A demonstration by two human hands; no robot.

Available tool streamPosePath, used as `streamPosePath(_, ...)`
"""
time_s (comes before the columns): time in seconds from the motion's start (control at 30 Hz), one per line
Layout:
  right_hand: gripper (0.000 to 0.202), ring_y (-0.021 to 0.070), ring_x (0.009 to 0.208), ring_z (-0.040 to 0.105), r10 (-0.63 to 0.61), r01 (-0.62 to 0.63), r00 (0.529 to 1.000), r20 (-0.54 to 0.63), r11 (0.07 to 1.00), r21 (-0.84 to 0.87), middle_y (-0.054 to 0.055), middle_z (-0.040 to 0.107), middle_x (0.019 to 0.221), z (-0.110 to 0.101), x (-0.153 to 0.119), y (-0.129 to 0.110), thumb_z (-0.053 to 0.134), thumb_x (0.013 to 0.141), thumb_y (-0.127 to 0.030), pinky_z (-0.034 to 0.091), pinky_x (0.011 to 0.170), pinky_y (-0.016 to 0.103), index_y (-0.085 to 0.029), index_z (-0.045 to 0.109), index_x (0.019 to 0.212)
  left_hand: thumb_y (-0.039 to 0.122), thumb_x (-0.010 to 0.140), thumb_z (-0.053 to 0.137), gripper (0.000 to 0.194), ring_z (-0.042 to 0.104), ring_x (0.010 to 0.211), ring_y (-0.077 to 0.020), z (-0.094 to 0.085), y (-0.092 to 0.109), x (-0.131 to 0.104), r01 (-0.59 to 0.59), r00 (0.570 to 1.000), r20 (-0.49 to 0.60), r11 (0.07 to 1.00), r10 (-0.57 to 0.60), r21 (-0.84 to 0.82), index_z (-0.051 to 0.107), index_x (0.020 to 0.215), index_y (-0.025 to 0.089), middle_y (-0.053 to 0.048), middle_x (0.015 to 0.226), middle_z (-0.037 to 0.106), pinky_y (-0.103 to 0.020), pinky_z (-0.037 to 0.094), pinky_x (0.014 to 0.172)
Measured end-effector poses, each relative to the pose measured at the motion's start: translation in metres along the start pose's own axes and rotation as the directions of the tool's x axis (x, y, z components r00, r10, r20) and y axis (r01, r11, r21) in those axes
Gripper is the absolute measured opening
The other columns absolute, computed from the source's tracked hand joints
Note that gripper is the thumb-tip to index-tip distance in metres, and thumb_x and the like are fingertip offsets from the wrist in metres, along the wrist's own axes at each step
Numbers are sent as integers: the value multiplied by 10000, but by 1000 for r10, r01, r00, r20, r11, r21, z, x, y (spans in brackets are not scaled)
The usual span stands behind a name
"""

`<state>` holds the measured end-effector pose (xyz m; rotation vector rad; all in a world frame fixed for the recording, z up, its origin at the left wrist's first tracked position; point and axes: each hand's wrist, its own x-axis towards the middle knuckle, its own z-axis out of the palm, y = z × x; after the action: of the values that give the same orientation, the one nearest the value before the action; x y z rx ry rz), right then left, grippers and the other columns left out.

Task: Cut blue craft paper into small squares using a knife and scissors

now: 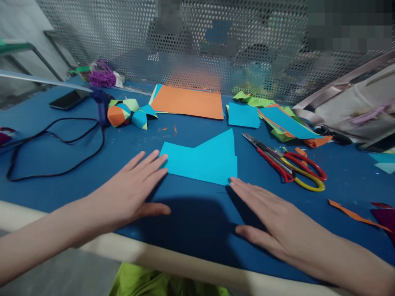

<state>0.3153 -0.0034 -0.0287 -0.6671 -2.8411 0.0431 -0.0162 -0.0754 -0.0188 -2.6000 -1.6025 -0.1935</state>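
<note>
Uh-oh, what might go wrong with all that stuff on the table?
A finger might get nicked: the silver blade lies close to the blue paper, on the right hand's side.

An arm might snag the looped black cord, perhaps tugging the glue gun it seems to join.

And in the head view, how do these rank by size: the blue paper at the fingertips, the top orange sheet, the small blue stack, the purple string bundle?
1. Blue paper, helped by lying nearer the camera
2. Orange sheet
3. Small blue stack and purple string bundle: too alike to rank
</note>
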Motion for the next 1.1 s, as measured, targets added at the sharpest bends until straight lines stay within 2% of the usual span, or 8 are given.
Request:
streamPosePath(0.2,878,332,1437,281,-162,138,980,117,972,192,274,323,1521,9,55,-16,577,871,-571,354,1141,504,6,318,1478,570,793,680,850,357,1423,-290,7,31,49,-198,965,83,897,249,-394,412,1431,76,-230,1496,412,-409,357,1154)
streamPosePath(0.37,994,363,1456,155,-169,119,957,235,969,215,282,239,1548,21,40,-8,559,841,-648,310,1156,533,25,244,1501,629,834,588,847,339,1425,-335,22,7,21,-98,983,107,924,147,-369,340,1493,157,-189,1530,374,-489,329,1156)
streamPosePath(0.5,1003,336,1433,266,-121,113,982,142,991,67,269,333,1517,13,0,1,504,892,-618,434,1090,497,-34,18,1548,630,892,484,811,439,1370,-320,19,-16,-18,24,992,125,960,11,-279,169,1553,279,-127,1543,380,-437,466,1041)
streamPosePath(0.57,950,330,1389,375,-72,72,994,88,997,3,260,414,1477,7,-16,-1,456,929,-588,505,1025,477,-52,-24,1551,637,910,429,757,548,1275,-315,14,-21,-30,70,995,83,974,-54,-215,220,1540,272,-128,1489,467,-423,517,967)
streamPosePath(0.7,656,284,1206,606,57,-57,998,5,997,-51,192,610,1328,-10,-31,-3,414,988,-453,587,903,419,-101,251,1517,674,918,330,685,647,1107,-339,0,-23,-33,145,989,39,987,-143,-70,508,1384,204,-131,1286,653,-460,552,874)
streamPosePath(0.83,376,223,1028,698,161,-169,976,-146,985,-43,113,712,1175,-27,-28,20,429,995,-330,586,871,371,-183,501,1334,706,911,286,683,666,1014,-312,-13,-28,-11,211,978,13,975,-210,-74,656,1203,211,-107,1133,719,-497,526,912)
streamPosePath(0.93,340,286,1088,666,264,-308,927,-266,941,-143,144,700,1182,-27,-20,56,445,977,-327,542,928,458,-162,587,1238,647,945,256,666,638,1095,-302,-13,-32,21,168,985,-23,981,-171,-94,663,1180,174,-136,1208,681,-481,497,974)
streamPosePath(1.1,412,358,1061,647,369,-403,913,-171,878,-256,188,686,1172,-5,-10,106,482,931,-351,537,868,505,-93,598,1230,473,961,382,506,486,1319,-285,-5,-23,83,35,994,106,986,-18,-163,576,1286,137,-138,1403,552,-439,384,1103)
